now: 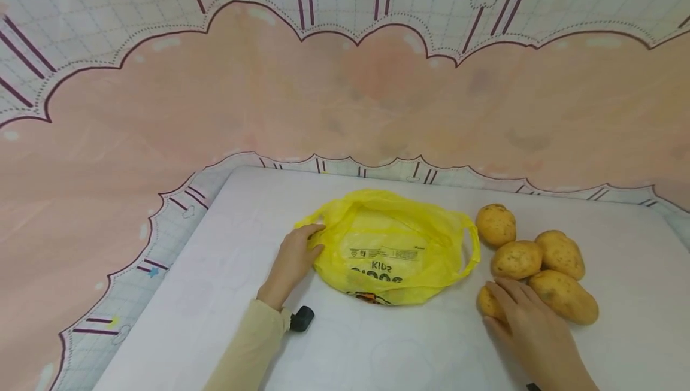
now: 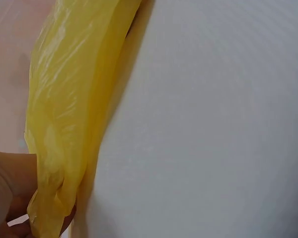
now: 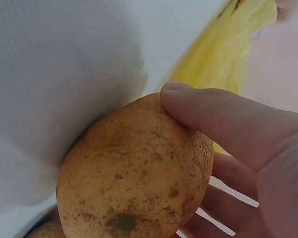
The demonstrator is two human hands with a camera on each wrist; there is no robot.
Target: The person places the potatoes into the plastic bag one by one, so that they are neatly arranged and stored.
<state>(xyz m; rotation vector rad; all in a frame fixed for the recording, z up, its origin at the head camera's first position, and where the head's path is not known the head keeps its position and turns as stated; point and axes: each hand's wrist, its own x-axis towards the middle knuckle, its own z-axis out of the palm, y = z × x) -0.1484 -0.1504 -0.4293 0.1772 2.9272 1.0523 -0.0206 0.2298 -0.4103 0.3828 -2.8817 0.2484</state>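
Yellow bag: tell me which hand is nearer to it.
Left. The left hand holds the yellow bag at its left edge, while the right hand is apart from it, off to the right, gripping a potato.

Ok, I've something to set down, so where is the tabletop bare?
Bare white tabletop lies left of the left hand, on the near side of the yellow bag, and right of the potatoes. It's crowded around the right hand, which grips one potato beside four others, and tight between bag and potatoes.
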